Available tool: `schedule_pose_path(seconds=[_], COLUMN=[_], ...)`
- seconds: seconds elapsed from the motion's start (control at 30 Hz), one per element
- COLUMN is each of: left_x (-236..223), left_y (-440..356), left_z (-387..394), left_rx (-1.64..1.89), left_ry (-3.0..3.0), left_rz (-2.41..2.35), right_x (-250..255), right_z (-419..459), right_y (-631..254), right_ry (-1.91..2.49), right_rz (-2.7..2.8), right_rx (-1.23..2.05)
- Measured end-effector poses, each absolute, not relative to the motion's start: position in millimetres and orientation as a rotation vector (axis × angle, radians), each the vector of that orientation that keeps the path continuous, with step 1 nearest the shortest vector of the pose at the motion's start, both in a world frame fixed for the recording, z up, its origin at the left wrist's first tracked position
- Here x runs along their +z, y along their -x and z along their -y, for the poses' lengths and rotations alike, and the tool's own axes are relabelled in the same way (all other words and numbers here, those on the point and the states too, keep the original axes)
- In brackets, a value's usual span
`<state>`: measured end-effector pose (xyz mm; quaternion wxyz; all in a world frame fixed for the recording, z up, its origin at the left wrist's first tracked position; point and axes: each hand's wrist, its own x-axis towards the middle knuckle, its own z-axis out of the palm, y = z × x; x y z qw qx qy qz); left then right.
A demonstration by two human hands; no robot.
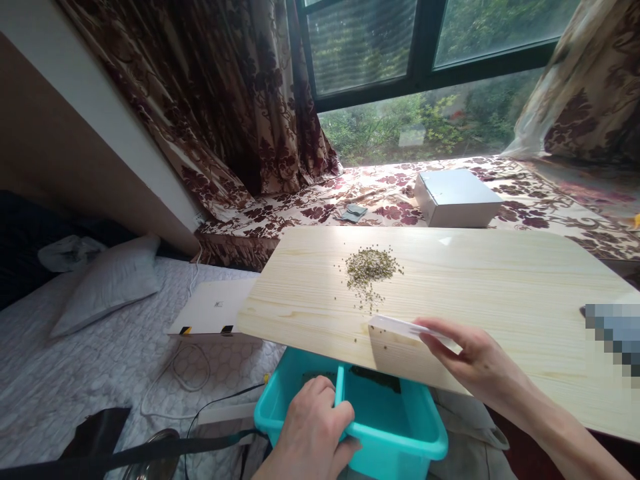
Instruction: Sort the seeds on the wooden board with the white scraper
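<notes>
My left hand (320,423) is closed on the divider and near rim of a turquoise two-compartment bin (435,443), which sits just under the table's near edge. Dark matter lies along the far side of the bin's right compartment. Over the light wood table (505,293), my right hand (467,353) pinches a thin white card (395,325), held on edge near the tabletop. Beyond the card is a loose pile of small green beans (370,265), with a thin trail of them reaching toward it. A few single beans lie beside the card.
A grey-white box (460,193) and a small folded cloth (353,212) rest on the floral window seat behind the table. To the left, a white flat box (215,307), cables and a pillow (113,283) lie on the bed. A dark strap (150,453) crosses the lower left.
</notes>
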<state>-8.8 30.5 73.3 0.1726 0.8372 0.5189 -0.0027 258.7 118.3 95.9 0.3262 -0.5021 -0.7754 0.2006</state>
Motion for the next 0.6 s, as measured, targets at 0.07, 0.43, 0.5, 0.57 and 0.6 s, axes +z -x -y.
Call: schedule_pose_path(seconds=[0.07, 0.43, 0.5, 0.57, 0.6], left_x=[75, 83, 82, 82, 81], left_y=[9, 12, 14, 16, 18], left_z=[-31, -33, -32, -30, -30], left_rx=[0.001, -0.039, -0.036, -0.028, -0.025], left_ry=[-2.356, -2.290, -2.293, -2.299, -2.301], left_rz=[-1.483, -1.525, -1.535, -1.544, -1.548], right_x=[96, 109, 107, 105, 104], right_z=[-114, -99, -104, -106, -106], right_y=[-257, -243, -238, -234, -234], right_ry=[1.303, 1.250, 1.240, 1.229, 1.224], right_rz=[2.042, 2.051, 2.048, 2.064, 2.078], right_rx=[0.560, 0.738, 0.669, 0.625, 0.624])
